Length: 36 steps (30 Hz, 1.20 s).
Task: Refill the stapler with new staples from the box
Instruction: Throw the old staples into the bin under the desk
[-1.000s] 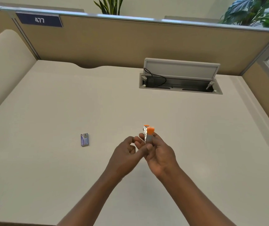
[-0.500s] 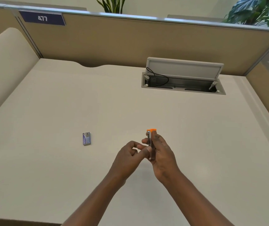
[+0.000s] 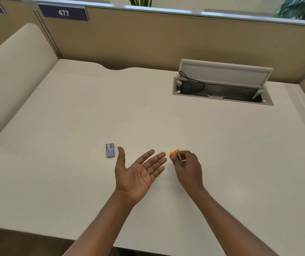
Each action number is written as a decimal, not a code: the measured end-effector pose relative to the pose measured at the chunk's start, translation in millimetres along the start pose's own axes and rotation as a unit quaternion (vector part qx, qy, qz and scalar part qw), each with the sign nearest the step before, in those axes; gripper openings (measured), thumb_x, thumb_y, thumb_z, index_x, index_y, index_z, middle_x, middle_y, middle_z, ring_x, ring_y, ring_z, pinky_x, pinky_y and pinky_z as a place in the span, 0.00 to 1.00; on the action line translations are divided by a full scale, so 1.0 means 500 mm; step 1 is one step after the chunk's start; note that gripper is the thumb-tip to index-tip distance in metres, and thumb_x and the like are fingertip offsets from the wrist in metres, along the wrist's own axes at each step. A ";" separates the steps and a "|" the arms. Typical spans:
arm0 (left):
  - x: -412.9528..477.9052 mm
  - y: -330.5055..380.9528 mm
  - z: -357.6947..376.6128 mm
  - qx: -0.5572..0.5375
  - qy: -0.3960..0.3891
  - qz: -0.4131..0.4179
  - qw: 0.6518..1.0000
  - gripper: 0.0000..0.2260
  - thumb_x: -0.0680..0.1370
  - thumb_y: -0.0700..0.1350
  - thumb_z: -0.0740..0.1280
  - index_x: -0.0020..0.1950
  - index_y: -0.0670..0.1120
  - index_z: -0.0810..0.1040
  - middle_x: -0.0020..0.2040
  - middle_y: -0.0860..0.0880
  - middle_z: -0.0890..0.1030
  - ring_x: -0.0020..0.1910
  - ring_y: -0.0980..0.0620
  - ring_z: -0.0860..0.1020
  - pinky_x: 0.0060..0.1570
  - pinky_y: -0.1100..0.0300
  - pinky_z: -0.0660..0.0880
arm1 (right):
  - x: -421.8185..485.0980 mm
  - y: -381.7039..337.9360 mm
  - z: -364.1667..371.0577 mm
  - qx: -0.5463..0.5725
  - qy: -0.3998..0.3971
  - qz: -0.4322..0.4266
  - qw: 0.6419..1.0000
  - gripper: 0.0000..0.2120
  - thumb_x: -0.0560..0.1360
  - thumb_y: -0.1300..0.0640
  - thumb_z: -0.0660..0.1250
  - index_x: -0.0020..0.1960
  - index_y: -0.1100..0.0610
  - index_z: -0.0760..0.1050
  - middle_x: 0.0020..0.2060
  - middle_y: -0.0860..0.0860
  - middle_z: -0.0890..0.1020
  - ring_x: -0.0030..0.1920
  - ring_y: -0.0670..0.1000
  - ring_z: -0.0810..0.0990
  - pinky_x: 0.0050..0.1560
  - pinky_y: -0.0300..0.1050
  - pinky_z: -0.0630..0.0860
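Right hand [image 3: 188,169] grips stapler [image 3: 176,154]; left hand [image 3: 138,174] splayed, empty

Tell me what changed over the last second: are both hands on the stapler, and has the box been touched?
The left hand let go of the small orange and metal stapler and swung left, now open, palm up, beside the small blue staple box. The right hand alone holds the stapler. The box lies untouched in the same spot on the white desk.
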<state>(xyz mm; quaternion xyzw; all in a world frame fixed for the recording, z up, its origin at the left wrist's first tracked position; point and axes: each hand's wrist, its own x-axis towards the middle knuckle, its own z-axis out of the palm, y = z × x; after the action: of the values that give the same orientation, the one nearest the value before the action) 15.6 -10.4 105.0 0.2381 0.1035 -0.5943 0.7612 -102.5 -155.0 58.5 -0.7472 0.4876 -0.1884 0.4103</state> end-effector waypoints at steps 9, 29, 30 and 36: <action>-0.017 0.025 0.011 -0.049 -0.061 0.026 0.997 0.55 0.67 0.76 0.68 0.79 0.37 0.61 0.75 0.30 0.68 0.75 0.31 0.68 0.76 0.39 0.63 | 0.025 0.002 0.042 -0.196 -0.016 -0.044 0.980 0.25 0.74 0.40 0.73 0.63 0.55 0.76 0.55 0.53 0.79 0.57 0.59 0.78 0.49 0.49 0.75; -0.029 0.005 0.093 0.014 -0.031 0.050 0.998 0.58 0.64 0.78 0.64 0.82 0.41 0.55 0.75 0.32 0.70 0.75 0.35 0.70 0.76 0.42 0.64 | -0.130 -0.164 -0.067 -0.116 0.074 -0.319 0.938 0.09 0.76 0.58 0.74 0.55 0.53 0.86 0.45 0.50 0.84 0.43 0.54 0.82 0.39 0.48 0.79; -0.030 0.002 0.095 0.018 -0.032 0.048 0.998 0.58 0.65 0.78 0.64 0.82 0.41 0.54 0.75 0.32 0.69 0.75 0.35 0.70 0.76 0.43 0.65 | -0.130 -0.163 -0.071 -0.120 0.076 -0.321 0.936 0.08 0.76 0.58 0.74 0.54 0.53 0.86 0.45 0.50 0.84 0.42 0.54 0.82 0.39 0.48 0.79; -0.032 -0.007 0.108 0.043 -0.017 0.046 0.998 0.58 0.65 0.80 0.62 0.83 0.44 0.53 0.75 0.33 0.70 0.76 0.41 0.69 0.78 0.51 0.54 | -0.125 -0.172 -0.092 -0.153 0.035 -0.303 0.940 0.02 0.76 0.57 0.73 0.48 0.54 0.83 0.42 0.48 0.82 0.40 0.52 0.78 0.37 0.48 0.77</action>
<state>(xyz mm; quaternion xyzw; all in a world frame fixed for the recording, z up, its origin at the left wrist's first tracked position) 1.3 -23.5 158.1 0.2644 0.0537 -0.5662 0.7788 -112.7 -103.2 161.8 -0.9061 0.2756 -0.2530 0.1975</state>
